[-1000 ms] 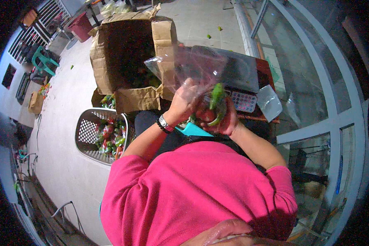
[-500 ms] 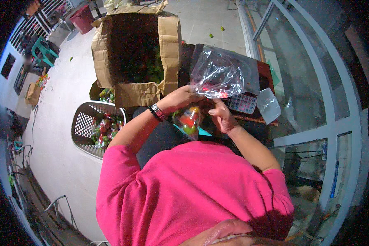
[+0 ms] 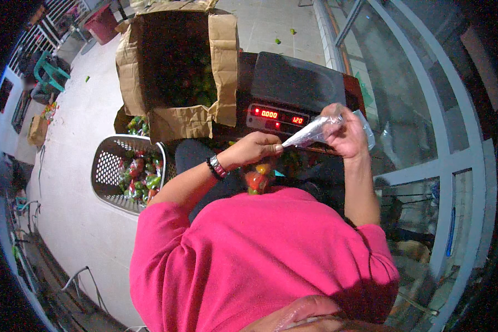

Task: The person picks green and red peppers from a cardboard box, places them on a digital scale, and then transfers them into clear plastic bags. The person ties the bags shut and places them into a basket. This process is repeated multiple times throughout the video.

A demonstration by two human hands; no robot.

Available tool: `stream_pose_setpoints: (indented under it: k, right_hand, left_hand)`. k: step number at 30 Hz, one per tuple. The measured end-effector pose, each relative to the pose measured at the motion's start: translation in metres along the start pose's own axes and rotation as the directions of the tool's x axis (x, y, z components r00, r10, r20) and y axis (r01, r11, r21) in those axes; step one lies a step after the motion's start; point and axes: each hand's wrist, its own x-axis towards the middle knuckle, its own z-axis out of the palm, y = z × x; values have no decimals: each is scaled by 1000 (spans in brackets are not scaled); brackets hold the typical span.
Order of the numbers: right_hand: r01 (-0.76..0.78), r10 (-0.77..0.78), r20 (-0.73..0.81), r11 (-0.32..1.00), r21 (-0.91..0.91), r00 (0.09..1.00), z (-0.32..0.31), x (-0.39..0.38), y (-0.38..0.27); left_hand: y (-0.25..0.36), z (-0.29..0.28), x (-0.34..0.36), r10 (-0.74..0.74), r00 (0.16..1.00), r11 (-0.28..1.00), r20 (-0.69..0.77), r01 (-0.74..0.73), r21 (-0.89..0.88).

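My left hand (image 3: 253, 149) pinches the neck of a clear plastic bag (image 3: 309, 133). The bag's gathered top stretches tight, up and to the right, into my right hand (image 3: 347, 135), whose fingers are closed round it. Below my left hand, in the filled part of the bag, are red, orange and green peppers (image 3: 257, 180), partly hidden against my lap. Just beyond both hands lies a digital scale (image 3: 299, 77) with a dark flat plate and a lit red display. Its keypad is hidden behind the bag and my hands.
A large open brown paper sack (image 3: 224, 72), dark inside with greenish peppers, stands ahead on the left. Beside my left arm is a light plastic basket (image 3: 106, 182) holding bagged peppers. A glass-paned metal frame (image 3: 442, 177) rises on the right. Loose peppers (image 3: 285, 36) lie on the far floor.
My right hand has moved up and right, drawing the bag's top into a narrow twist. The loose plastic that covered the scale plate has come off it, and the display now shows.
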Motion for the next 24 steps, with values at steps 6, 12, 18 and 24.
stream_pose_setpoints:
  k: [6, 12, 18, 24]
  right_hand:
    - [611, -389, 513, 187, -769, 765, 100, -42, 31]
    - [409, 240, 393, -803, -433, 888, 52, -6, 76]
    - [138, 266, 1, -496, -857, 964, 22, -12, 56]
    - [-461, 452, -104, 834, -303, 886, 51, -31, 34]
  left_hand:
    - [-18, -2, 8, -136, 985, 857, 103, 170, -487]
    - [11, 1, -1, -27, 998, 992, -51, 20, -122]
    - [12, 11, -8, 205, 972, 962, -113, -179, 208]
    - [10, 7, -8, 193, 977, 949, -88, -163, 269]
